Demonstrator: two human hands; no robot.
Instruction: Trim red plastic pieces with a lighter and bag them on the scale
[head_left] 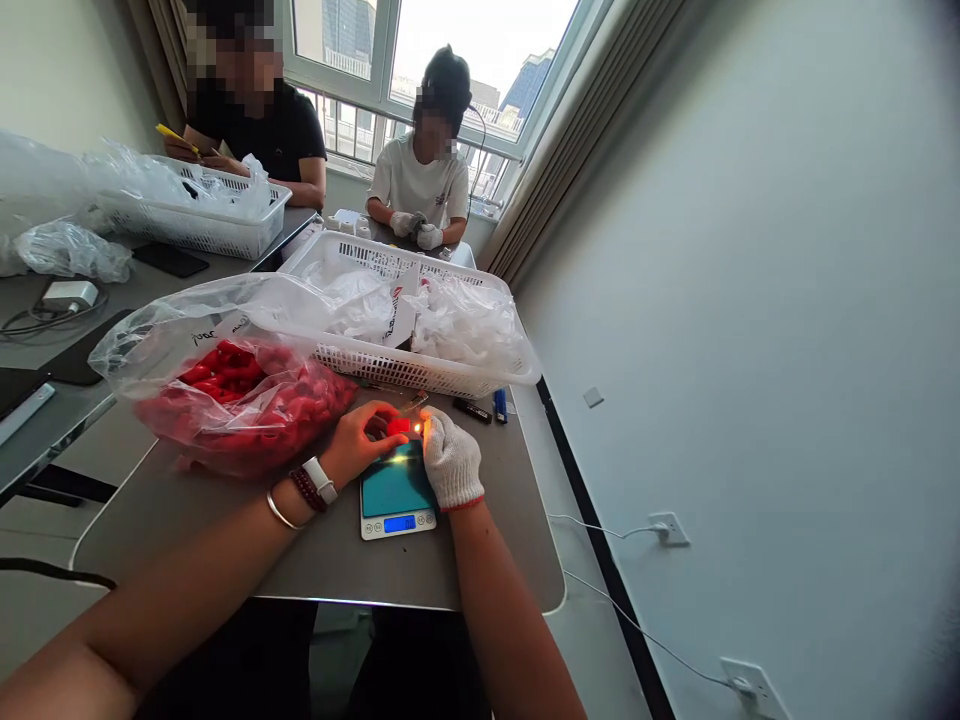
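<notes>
My bare left hand [364,440] pinches a small red plastic piece [398,426] just above a small digital scale [397,491] with a blue display. My right hand [450,458] wears a white knit glove and is closed around something that gives off a small flame [418,428] right against the red piece; I cannot make out the object itself. Left of my hands lies a clear plastic bag [225,385] full of red plastic pieces.
A white basket [420,372] with clear bags stands behind my hands, with lighters [499,405] beside it. A second basket [196,228] sits on the left table. Two people sit at the far end by the window. The wall and sockets are at right.
</notes>
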